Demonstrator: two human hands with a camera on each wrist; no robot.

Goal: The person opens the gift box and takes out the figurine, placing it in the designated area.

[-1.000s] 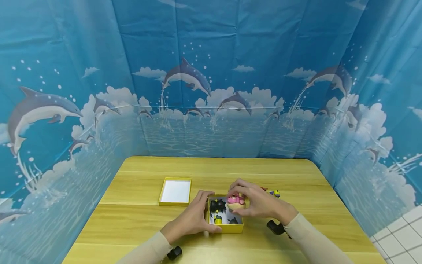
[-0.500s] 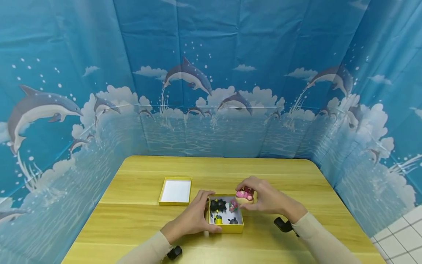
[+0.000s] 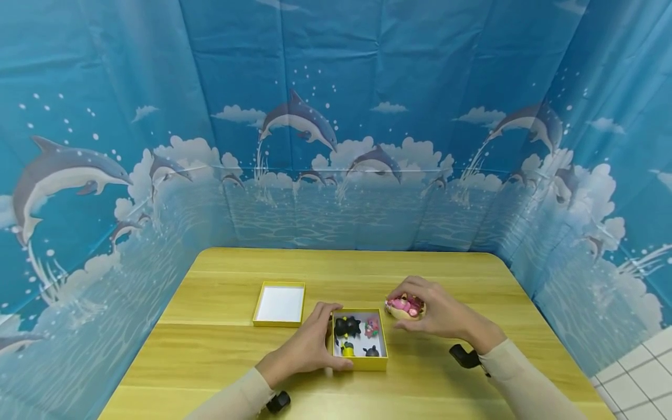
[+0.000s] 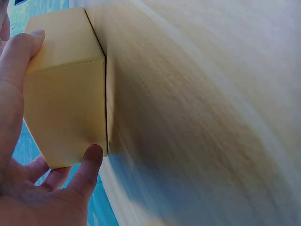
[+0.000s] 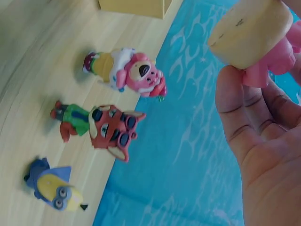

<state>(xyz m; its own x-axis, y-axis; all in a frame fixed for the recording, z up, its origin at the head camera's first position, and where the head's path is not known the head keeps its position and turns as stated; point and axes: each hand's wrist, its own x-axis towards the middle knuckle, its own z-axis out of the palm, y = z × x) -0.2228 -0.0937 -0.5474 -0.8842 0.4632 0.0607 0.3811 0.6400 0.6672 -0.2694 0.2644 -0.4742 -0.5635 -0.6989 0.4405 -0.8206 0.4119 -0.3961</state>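
Observation:
My left hand (image 3: pixel 310 347) grips the left side of an open yellow box (image 3: pixel 367 365), its thumb on the near wall and fingertips at the far corner. Inside the box lie a black figurine (image 3: pixel 346 326), a small pink figurine (image 3: pixel 371 328) with green on it, a yellow-and-black one (image 3: pixel 347 349) and a dark one (image 3: pixel 371 352). To the right of the box, my right hand (image 3: pixel 446 312) pinches a pink toy figurine (image 3: pixel 405 305) by its cream base. From the right wrist view, the underside of that base (image 5: pixel 251 35) shows above the fingers.
Three toy figurines stand on the wooden table in the right wrist view: a pink bear (image 5: pixel 141 75), a red fox (image 5: pixel 113 129) in a green shirt and a blue-and-yellow minion (image 5: pixel 54 186). A white-lined box lid (image 3: pixel 280 303) lies left. Behind hangs a dolphin curtain (image 3: pixel 336 116).
My right hand has carried the pink figurine out from over the box to the right, exposing the small pink figurine inside. My left hand stays on the box.

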